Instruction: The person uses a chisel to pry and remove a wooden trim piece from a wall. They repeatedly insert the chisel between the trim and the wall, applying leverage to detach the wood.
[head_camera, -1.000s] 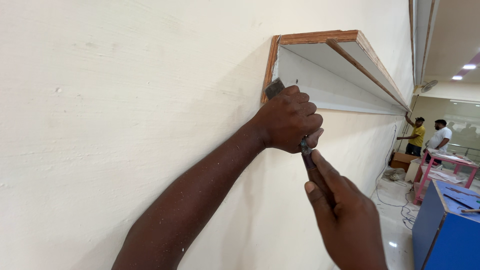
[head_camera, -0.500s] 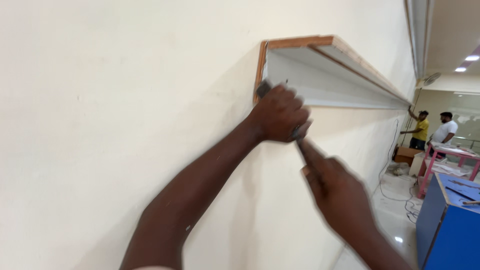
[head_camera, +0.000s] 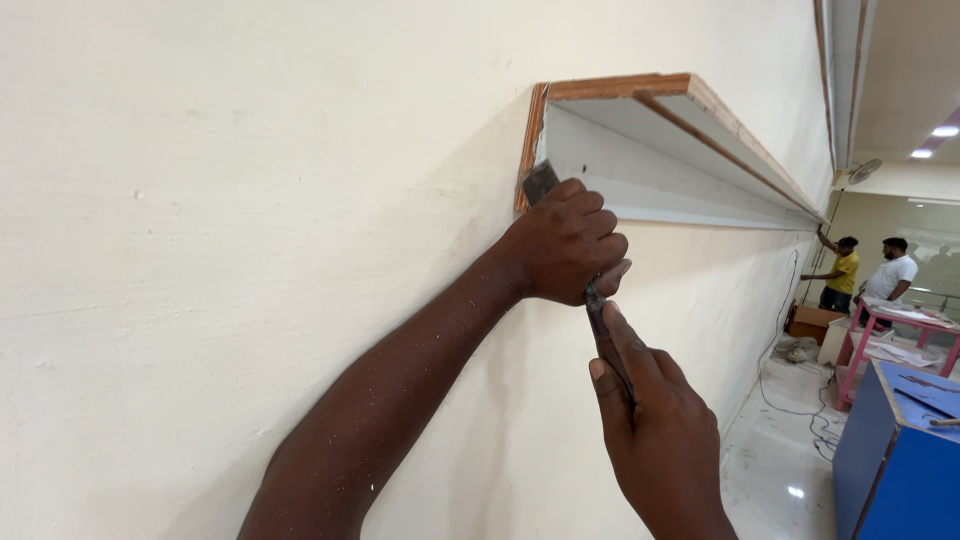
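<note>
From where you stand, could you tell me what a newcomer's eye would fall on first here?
First, the left hand and right hand gripping a dark metal tool whose flat tip sits against the lower end of the wooden ledge on the cream wall. Next, far right, the blue cabinet and two people in the background.

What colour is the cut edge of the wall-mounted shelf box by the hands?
Reddish-brown wood edge, with white inner faces; the head view shows it.
</note>
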